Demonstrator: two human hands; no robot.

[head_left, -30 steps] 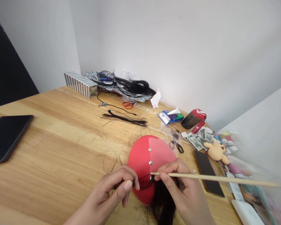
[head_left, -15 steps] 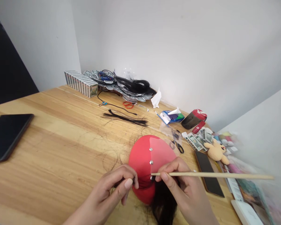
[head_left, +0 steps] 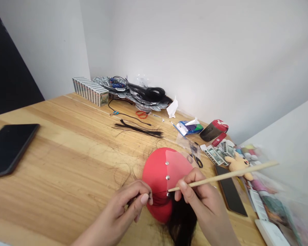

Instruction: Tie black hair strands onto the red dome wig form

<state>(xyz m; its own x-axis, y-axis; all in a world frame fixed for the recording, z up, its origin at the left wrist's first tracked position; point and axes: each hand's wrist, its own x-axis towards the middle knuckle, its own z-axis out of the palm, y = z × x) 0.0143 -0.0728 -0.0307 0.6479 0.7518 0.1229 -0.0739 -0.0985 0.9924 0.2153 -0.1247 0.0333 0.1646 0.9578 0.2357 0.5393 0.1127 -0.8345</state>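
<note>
A head form in a red cap (head_left: 154,167) stands before me, with metal pins (head_left: 167,177) down its middle and long dark hair (head_left: 182,218) hanging at its near right side. My right hand (head_left: 200,194) pinches a thin wooden stick (head_left: 226,176). The stick's tip is close to the lowest pin, where fine dark strands run across the red surface. To the left of the cap, my left hand (head_left: 133,201) is closed, thumb against fingers, on what looks like the end of a hair strand; most of it is hidden.
Beyond the head form lies a loose dark hair bundle (head_left: 138,128). Black scissors (head_left: 198,160), a phone (head_left: 231,191) and a plush toy (head_left: 237,164) are on the right. A black tablet (head_left: 12,147) rests at the left. Small boxes (head_left: 91,91) line the back.
The stick's far end has swung upward, and its tip stays near the lowest pin. My left hand has barely moved. The whole view has shifted slightly.
</note>
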